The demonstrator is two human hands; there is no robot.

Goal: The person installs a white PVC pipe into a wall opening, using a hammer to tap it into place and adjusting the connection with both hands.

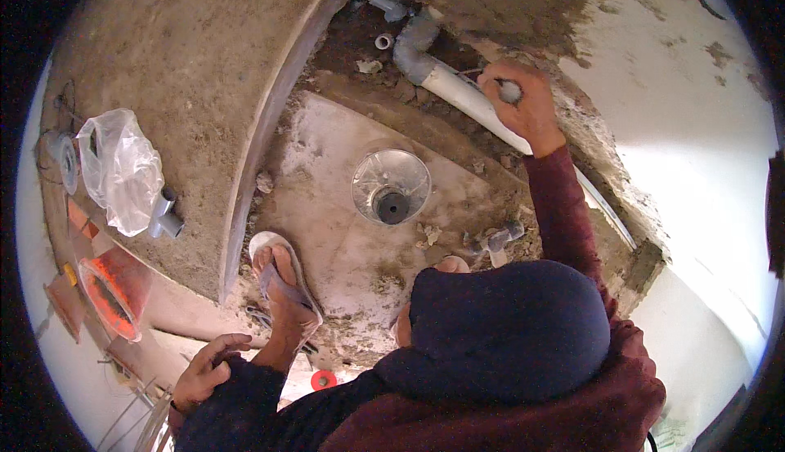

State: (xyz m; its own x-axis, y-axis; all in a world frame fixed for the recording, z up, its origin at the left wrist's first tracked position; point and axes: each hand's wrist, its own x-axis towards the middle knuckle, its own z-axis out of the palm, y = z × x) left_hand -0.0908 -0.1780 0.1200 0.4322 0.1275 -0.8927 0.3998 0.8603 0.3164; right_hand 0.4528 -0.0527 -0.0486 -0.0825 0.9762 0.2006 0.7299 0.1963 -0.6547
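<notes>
Grey and white plastic pipework runs along the far edge of a rough concrete floor, where a trench has been cut at the foot of the plastered wall. The right hand is closed around a small grey object, seemingly a fitting or tool, pressed onto the white pipe just beside the grey elbow. The left hand rests loosely curled, holding nothing, on the knee at the near left edge. A clear funnel-like drain piece stands mid-floor; a spare grey fitting and a plastic bag lie on the raised slab at left. Judged step: working the pipe joint. The next move would call for steady pressure along the pipe's line.
</notes>
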